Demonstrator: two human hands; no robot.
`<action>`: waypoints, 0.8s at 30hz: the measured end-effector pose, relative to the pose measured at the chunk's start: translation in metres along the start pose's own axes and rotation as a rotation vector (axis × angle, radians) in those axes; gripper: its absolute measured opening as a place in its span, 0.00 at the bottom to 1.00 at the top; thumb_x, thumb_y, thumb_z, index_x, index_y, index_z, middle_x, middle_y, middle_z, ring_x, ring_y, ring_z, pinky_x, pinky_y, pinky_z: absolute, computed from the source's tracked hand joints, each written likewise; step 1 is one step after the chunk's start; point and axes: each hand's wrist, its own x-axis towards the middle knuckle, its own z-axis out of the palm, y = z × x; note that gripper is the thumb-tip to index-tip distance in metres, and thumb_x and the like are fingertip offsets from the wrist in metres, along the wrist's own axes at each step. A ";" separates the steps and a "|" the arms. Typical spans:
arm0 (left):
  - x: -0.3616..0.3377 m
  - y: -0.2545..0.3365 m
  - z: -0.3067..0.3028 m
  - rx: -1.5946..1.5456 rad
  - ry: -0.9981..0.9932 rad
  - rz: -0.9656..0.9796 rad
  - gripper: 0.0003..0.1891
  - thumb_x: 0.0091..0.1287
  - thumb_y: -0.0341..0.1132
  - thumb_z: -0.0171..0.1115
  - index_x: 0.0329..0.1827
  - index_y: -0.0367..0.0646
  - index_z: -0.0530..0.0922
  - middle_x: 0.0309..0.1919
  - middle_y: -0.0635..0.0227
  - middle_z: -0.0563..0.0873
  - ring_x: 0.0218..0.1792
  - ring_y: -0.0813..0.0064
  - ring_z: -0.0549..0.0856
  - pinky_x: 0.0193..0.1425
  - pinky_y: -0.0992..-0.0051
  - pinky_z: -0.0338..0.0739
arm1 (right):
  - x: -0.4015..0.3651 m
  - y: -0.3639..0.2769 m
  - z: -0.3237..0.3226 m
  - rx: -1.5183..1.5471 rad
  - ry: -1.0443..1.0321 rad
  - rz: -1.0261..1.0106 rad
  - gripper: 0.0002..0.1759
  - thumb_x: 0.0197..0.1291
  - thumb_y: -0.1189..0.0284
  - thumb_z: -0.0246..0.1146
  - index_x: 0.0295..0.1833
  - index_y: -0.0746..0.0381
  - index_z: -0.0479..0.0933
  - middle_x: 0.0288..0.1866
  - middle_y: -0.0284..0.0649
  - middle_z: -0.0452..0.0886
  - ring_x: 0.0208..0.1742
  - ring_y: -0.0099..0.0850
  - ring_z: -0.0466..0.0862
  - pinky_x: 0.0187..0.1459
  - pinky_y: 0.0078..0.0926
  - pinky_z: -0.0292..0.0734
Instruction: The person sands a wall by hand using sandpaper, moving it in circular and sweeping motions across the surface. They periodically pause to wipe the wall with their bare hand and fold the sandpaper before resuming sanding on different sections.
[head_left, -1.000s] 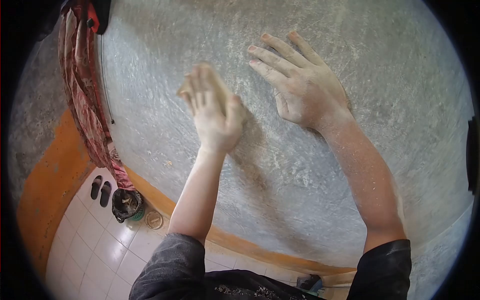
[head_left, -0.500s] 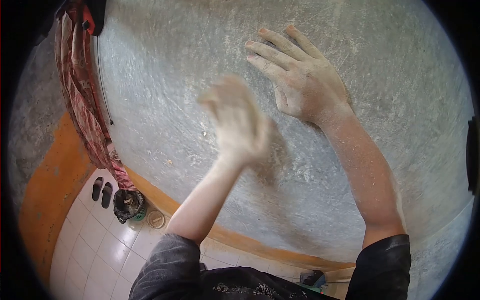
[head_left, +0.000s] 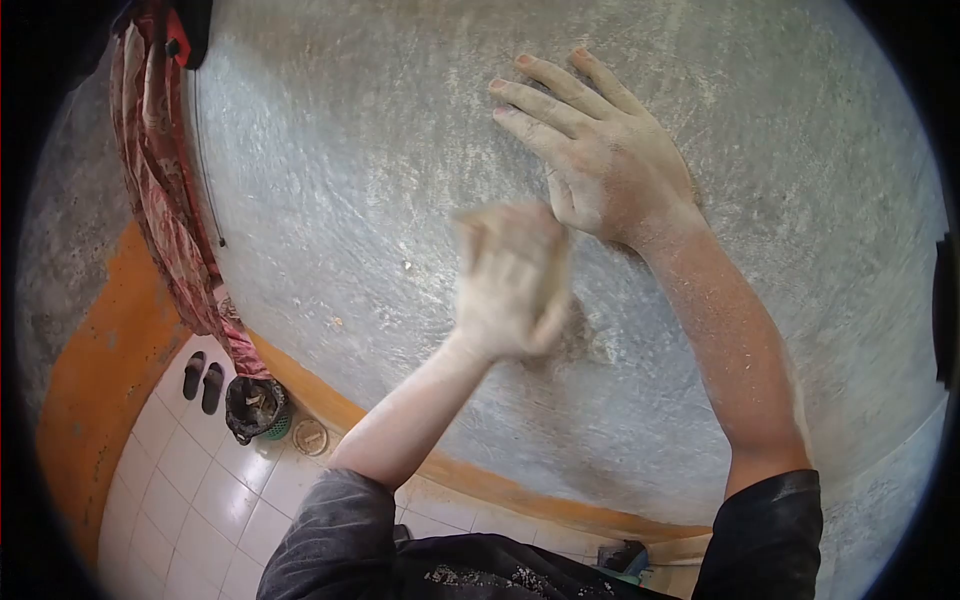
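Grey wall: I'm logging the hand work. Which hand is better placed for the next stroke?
Probably left: the left hand is curled, blurred, at the wall; the right hand lies flat on it, fingers spread, bracing.

Wall [head_left: 380, 150]: grey, crossed with pale whitish scratch streaks. Band [head_left: 105, 370] along the wall's foot: orange. Floor [head_left: 190, 500] below the wall: white square tiles with grey joints. Cloth [head_left: 160, 210] at the wall's left edge: red with a pale pattern. Sandals [head_left: 202, 380] by the wall's foot: black. Left hand [head_left: 510, 280] and right hand [head_left: 610, 170], against the wall: whitish dust film. Sleeves [head_left: 330, 540]: dark grey.
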 end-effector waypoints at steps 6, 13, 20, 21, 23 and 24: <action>0.009 -0.004 0.005 -0.043 0.283 -0.186 0.42 0.73 0.56 0.35 0.77 0.26 0.46 0.77 0.38 0.49 0.80 0.46 0.45 0.79 0.40 0.30 | -0.001 0.003 0.003 -0.044 0.014 -0.033 0.22 0.69 0.65 0.55 0.67 0.49 0.75 0.76 0.22 0.69 0.79 0.22 0.60 0.83 0.34 0.47; 0.013 -0.034 0.003 -0.139 0.285 -0.216 0.43 0.75 0.56 0.34 0.79 0.29 0.34 0.80 0.44 0.37 0.81 0.51 0.32 0.78 0.42 0.21 | -0.002 0.003 0.003 -0.017 0.030 -0.029 0.22 0.68 0.63 0.57 0.66 0.50 0.76 0.75 0.23 0.70 0.79 0.22 0.60 0.83 0.34 0.47; -0.006 -0.005 0.003 -0.093 0.119 0.160 0.42 0.70 0.55 0.40 0.78 0.30 0.50 0.75 0.38 0.55 0.79 0.49 0.49 0.81 0.43 0.36 | 0.000 0.003 0.003 0.053 0.049 -0.031 0.25 0.62 0.74 0.55 0.65 0.50 0.77 0.74 0.23 0.71 0.79 0.22 0.61 0.83 0.36 0.46; 0.005 -0.032 0.004 -0.147 0.239 0.055 0.43 0.71 0.58 0.38 0.79 0.31 0.49 0.77 0.40 0.52 0.80 0.50 0.48 0.81 0.44 0.35 | -0.001 0.003 0.003 0.070 0.048 -0.019 0.24 0.62 0.74 0.56 0.65 0.50 0.77 0.74 0.23 0.71 0.79 0.22 0.61 0.83 0.36 0.46; 0.015 -0.046 0.010 -0.164 0.388 -0.116 0.44 0.72 0.61 0.36 0.79 0.31 0.47 0.79 0.43 0.48 0.81 0.51 0.45 0.81 0.45 0.32 | 0.001 0.004 0.000 0.046 0.039 -0.020 0.24 0.62 0.73 0.56 0.64 0.50 0.77 0.73 0.23 0.72 0.79 0.23 0.62 0.83 0.36 0.47; 0.017 -0.043 0.014 -0.122 0.417 -0.183 0.45 0.72 0.63 0.35 0.79 0.31 0.46 0.80 0.44 0.46 0.81 0.52 0.43 0.81 0.45 0.31 | 0.000 0.003 0.000 0.037 0.032 -0.019 0.23 0.63 0.73 0.56 0.64 0.50 0.77 0.73 0.23 0.72 0.78 0.23 0.62 0.83 0.36 0.47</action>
